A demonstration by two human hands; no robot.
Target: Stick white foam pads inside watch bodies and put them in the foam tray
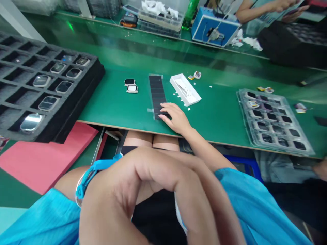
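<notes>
My right hand (176, 117) lies over the near end of a long black strip sheet (157, 90) on the green bench, its fingers stretched out and lightly touching it. The strip is marked across into segments and has clear edges. Very near the camera, my left hand (158, 166) is bent, with thumb and fingers apart; the fingertips run out of the frame, so any hold is hidden. A blue strap (94, 173) circles that wrist. Left of the strip lie two smartwatch cases (129, 82), one with a white face. Right of it is a white open box (185, 90) with small bits in it.
A black foam tray (76, 98) with several watch cases stands at left, above a pink board (46, 156). At right is a clear plastic tray (278, 146) of watches. A blue box (201, 27) sits on the back shelf. Another person's hands (288, 10) are at upper right.
</notes>
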